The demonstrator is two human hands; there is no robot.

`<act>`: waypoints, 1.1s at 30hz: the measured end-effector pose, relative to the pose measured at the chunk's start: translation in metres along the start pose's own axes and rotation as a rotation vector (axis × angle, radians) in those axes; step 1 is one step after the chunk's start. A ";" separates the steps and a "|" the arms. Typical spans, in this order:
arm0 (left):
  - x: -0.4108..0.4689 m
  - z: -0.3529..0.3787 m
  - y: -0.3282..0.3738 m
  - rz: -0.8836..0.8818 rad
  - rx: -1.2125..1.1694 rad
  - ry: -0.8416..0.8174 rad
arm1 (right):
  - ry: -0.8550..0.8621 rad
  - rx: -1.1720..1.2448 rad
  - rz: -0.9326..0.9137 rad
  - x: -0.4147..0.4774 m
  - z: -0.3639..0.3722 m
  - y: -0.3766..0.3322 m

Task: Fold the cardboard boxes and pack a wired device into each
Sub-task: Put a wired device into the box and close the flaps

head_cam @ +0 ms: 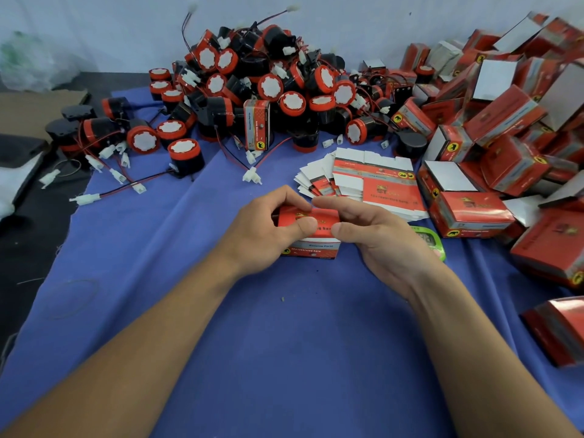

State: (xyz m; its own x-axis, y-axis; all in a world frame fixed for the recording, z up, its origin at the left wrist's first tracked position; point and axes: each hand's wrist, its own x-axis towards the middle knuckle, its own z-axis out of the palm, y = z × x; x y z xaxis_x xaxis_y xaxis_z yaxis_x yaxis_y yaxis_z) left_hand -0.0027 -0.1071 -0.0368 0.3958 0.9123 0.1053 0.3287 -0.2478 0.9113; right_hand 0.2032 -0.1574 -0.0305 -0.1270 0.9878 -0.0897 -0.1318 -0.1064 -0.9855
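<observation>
One red cardboard box point(311, 246) at the near centre of the blue-covered bench point(284, 343), gripped at its left end by the left hand point(262, 229), thumb on top, fingers curled over the far edge, and pinched at its right end between finger and thumb of the right hand point(379, 245). Just beyond, to the right, one fanned stack of flat box blanks point(379, 184). Far centre, a heap of wired devices point(268, 86), too many to count, one upright box point(256, 124) among them. Far right, a pile of folded boxes point(505, 121), likewise uncounted.
</observation>
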 end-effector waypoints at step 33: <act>0.005 0.029 0.005 -0.050 0.024 0.175 | 0.169 -0.892 -0.084 -0.013 0.024 -0.016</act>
State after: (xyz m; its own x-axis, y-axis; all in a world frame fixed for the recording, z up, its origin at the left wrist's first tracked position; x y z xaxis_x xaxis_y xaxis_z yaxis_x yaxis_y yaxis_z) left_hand 0.0260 -0.1129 -0.0436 0.2243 0.9658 0.1297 0.3655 -0.2068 0.9075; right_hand 0.1836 -0.1711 -0.0097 0.0037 0.9993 0.0373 0.6841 0.0247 -0.7290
